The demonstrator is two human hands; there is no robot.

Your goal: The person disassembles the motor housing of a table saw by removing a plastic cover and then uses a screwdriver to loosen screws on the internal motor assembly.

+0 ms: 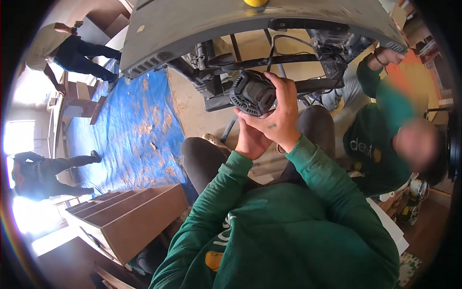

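Note:
My right hand point(281, 113) is wrapped over the side and lower edge of a dusty black power-tool housing point(251, 94) with a ridged, vented face. My left hand point(251, 139) holds the same housing from below, its fingers partly hidden behind my right hand. The housing sits just under the grey tabletop point(202, 21) of a machine, beside its black metal frame point(315, 86) and dangling black cables. A small yellow object point(255, 2) is at the tabletop's far edge.
A person in green point(365, 144) crouches at my right, a hand at the tabletop's edge. Two people point(77, 60) point(41, 173) stand at the left by a dust-strewn blue tarp point(130, 125). A wooden shelf unit point(130, 224) lies at the lower left.

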